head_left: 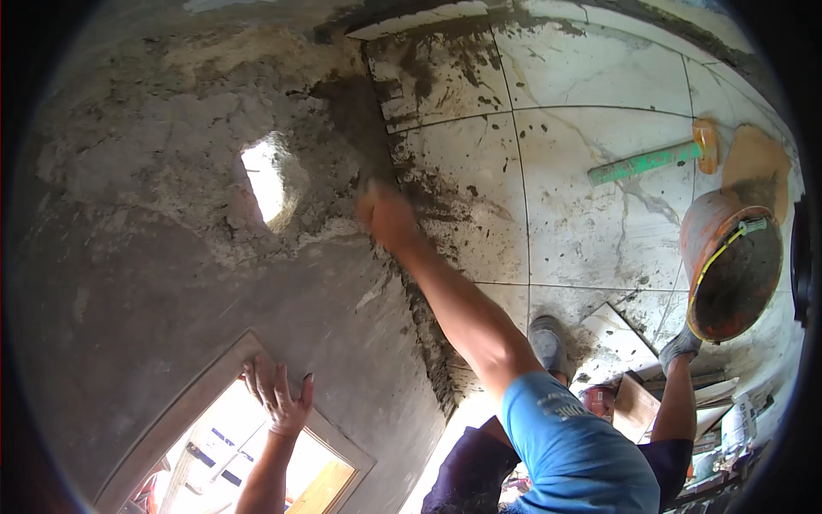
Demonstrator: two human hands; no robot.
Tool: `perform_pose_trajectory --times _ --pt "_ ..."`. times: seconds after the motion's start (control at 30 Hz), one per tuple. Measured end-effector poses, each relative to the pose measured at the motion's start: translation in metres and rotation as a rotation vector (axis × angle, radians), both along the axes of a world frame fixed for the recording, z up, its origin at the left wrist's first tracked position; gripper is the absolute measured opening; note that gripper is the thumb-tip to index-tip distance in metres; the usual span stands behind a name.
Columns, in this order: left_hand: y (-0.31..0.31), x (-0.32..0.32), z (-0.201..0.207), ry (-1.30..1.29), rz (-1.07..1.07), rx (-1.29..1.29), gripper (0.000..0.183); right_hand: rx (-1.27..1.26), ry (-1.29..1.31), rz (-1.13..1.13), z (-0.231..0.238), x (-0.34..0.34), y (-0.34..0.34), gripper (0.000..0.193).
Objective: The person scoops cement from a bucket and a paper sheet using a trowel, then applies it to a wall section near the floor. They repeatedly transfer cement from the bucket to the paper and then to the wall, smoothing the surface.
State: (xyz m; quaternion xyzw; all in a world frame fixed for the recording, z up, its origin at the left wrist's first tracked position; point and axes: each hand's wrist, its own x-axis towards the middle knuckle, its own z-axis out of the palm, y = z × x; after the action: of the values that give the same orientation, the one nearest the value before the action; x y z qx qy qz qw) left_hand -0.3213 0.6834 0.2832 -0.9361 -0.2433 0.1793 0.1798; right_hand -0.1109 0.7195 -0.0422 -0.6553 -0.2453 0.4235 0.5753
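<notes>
My right hand (387,218), smeared by motion, reaches to the corner where the rough grey wall (171,283) meets the white tiled floor (591,231). Its fingers look curled in a fist, and what they hold cannot be made out. Beside it a dark, wet-looking band of mortar (347,120) runs along the corner. Low on the wall, my left hand (278,398) has its fingers spread, next to the frame (248,347) of a bright window opening. It holds nothing that shows. An irregular hole (267,178) lets light through the wall.
Mortar splashes dot the tiles near the wall. On the right lie a green bar with an orange end piece (646,163) and a dirty orange bucket (728,265) with a yellow cord at its rim. A loose tile (616,338) rests between my feet; boards (635,407) and clutter lie behind.
</notes>
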Motion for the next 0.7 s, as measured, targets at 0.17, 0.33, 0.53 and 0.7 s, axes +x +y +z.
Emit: perform_pose_trajectory --times 0.17,0.33,0.53,0.7 --pt "0.0 -0.002 0.004 0.023 0.001 0.03 0.056 -0.092 0.202 -0.138 0.109 0.008 -0.111 0.022" --pt "0.001 0.001 -0.002 -0.032 -0.011 0.013 0.055 -0.372 0.03 0.081 0.126 0.107 -0.319 0.017" --pt "0.004 -0.001 -0.004 -0.072 -0.046 0.027 0.055 -0.893 -0.356 0.384 0.223 0.268 -0.528 0.028" --pt "0.002 -0.001 -0.013 -0.027 -0.004 0.05 0.056 -1.25 -0.586 0.638 0.264 0.374 -0.556 0.029"
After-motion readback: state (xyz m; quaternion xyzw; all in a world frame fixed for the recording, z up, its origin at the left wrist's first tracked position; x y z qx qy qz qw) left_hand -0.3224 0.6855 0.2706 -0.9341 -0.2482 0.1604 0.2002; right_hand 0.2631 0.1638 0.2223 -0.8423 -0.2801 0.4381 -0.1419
